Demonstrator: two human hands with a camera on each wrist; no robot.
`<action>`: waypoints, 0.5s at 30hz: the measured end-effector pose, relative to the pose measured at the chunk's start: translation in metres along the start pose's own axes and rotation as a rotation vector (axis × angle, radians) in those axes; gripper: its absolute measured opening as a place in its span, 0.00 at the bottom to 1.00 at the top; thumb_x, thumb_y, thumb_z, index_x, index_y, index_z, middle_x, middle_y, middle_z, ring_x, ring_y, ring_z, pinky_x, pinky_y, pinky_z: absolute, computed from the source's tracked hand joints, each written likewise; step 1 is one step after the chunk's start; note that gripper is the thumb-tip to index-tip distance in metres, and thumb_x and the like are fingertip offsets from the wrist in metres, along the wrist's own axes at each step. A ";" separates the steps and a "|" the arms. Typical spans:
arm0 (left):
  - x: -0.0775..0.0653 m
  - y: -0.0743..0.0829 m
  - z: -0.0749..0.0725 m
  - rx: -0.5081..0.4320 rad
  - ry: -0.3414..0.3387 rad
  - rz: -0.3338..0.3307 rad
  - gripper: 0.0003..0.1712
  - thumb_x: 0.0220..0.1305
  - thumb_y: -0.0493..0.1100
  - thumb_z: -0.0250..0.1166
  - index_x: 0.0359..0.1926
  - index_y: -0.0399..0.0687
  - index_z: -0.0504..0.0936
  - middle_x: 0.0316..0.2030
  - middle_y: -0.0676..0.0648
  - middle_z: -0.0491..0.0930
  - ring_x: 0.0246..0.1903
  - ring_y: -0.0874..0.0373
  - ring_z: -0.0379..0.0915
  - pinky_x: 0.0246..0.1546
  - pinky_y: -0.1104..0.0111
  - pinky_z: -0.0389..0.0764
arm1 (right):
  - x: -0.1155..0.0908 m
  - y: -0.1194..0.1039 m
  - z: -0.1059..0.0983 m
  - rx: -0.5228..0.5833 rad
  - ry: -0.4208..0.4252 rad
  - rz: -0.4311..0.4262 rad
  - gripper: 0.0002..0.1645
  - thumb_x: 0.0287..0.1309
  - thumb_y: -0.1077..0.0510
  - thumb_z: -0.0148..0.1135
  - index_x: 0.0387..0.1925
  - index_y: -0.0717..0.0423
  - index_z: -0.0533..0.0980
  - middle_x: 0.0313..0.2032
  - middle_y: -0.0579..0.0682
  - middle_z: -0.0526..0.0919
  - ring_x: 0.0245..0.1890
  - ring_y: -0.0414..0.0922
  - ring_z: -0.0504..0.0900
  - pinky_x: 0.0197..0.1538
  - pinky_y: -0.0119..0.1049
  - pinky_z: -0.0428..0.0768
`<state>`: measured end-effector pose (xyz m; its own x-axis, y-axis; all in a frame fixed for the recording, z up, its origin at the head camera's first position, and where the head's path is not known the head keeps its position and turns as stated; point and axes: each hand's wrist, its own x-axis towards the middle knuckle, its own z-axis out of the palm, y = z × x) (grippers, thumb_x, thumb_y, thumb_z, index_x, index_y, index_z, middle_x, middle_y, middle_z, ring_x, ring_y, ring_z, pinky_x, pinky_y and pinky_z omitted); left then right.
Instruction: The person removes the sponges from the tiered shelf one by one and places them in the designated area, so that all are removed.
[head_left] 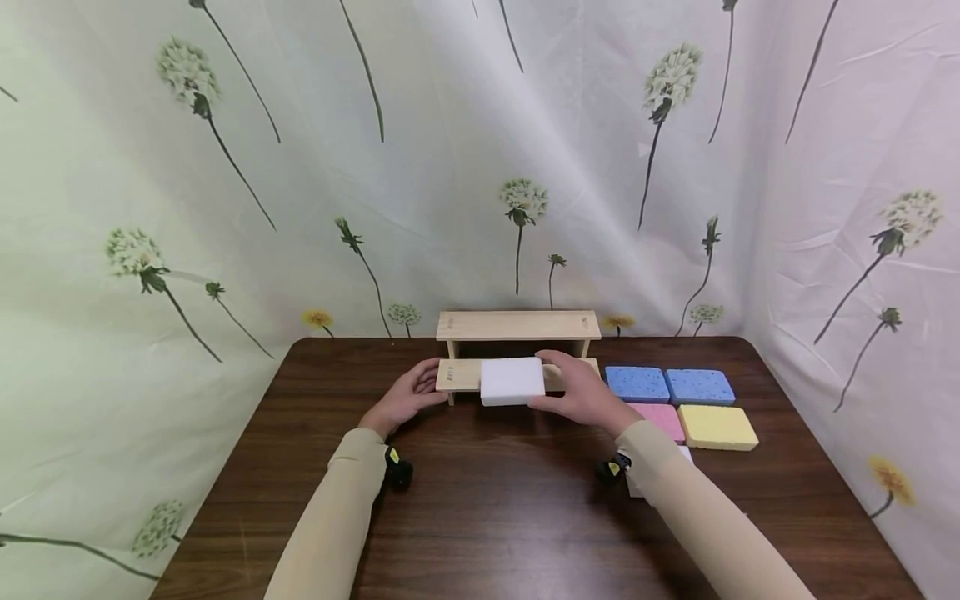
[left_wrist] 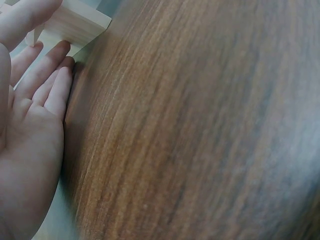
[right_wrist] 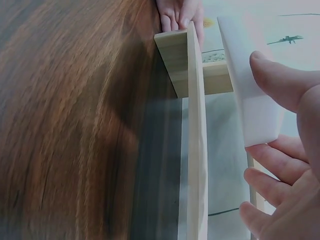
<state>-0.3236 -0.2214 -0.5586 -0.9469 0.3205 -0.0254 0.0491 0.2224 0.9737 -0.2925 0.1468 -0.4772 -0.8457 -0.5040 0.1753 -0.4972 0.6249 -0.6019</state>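
My right hand pinches a white sponge block by its right side, thumb at the front edge and fingers behind. In the right wrist view the sponge is held close over the lower board of a small two-tier wooden shelf. At the shelf's left end is my left hand, its fingers loosely extended and its fingertips right at the end of the lower board. The left wrist view shows the open palm and the shelf's pale wooden end.
Right of the shelf lie two blue sponges, a pink sponge and a yellow sponge. Another white block is partly hidden under my right forearm. The dark wooden table meets a flower-print curtain at its back edge.
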 end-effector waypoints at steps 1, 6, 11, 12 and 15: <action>0.000 0.000 0.000 0.004 0.000 -0.001 0.46 0.70 0.34 0.70 0.81 0.36 0.54 0.75 0.30 0.64 0.76 0.38 0.58 0.79 0.50 0.57 | -0.002 0.000 -0.001 0.004 0.004 -0.003 0.50 0.58 0.44 0.80 0.75 0.59 0.67 0.70 0.58 0.75 0.68 0.59 0.75 0.69 0.56 0.75; -0.002 0.000 0.001 0.013 0.003 -0.009 0.46 0.70 0.34 0.70 0.81 0.36 0.54 0.75 0.30 0.63 0.77 0.39 0.58 0.79 0.50 0.57 | -0.013 0.004 -0.005 0.024 0.017 0.000 0.49 0.58 0.44 0.80 0.74 0.57 0.69 0.68 0.57 0.77 0.67 0.59 0.76 0.66 0.58 0.77; -0.003 0.004 0.001 0.010 -0.001 -0.004 0.46 0.70 0.35 0.70 0.81 0.36 0.55 0.75 0.30 0.63 0.77 0.38 0.58 0.79 0.50 0.57 | -0.022 0.008 -0.008 0.037 0.021 0.033 0.50 0.57 0.43 0.80 0.75 0.55 0.68 0.69 0.56 0.76 0.69 0.58 0.75 0.67 0.59 0.76; -0.003 0.004 0.001 0.009 -0.002 -0.004 0.47 0.70 0.35 0.70 0.81 0.36 0.55 0.75 0.30 0.63 0.77 0.38 0.57 0.79 0.49 0.56 | -0.023 0.009 -0.008 0.043 0.018 0.042 0.50 0.57 0.42 0.80 0.75 0.55 0.68 0.70 0.56 0.76 0.69 0.57 0.75 0.67 0.59 0.76; -0.004 0.004 0.002 0.006 -0.003 -0.006 0.47 0.70 0.36 0.70 0.81 0.37 0.54 0.75 0.30 0.62 0.77 0.38 0.57 0.79 0.49 0.56 | -0.028 0.012 -0.010 0.036 0.010 0.061 0.52 0.57 0.40 0.80 0.76 0.54 0.67 0.71 0.55 0.74 0.67 0.56 0.76 0.63 0.56 0.79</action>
<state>-0.3192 -0.2201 -0.5545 -0.9463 0.3217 -0.0314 0.0460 0.2300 0.9721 -0.2764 0.1746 -0.4814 -0.8761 -0.4597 0.1453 -0.4378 0.6325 -0.6390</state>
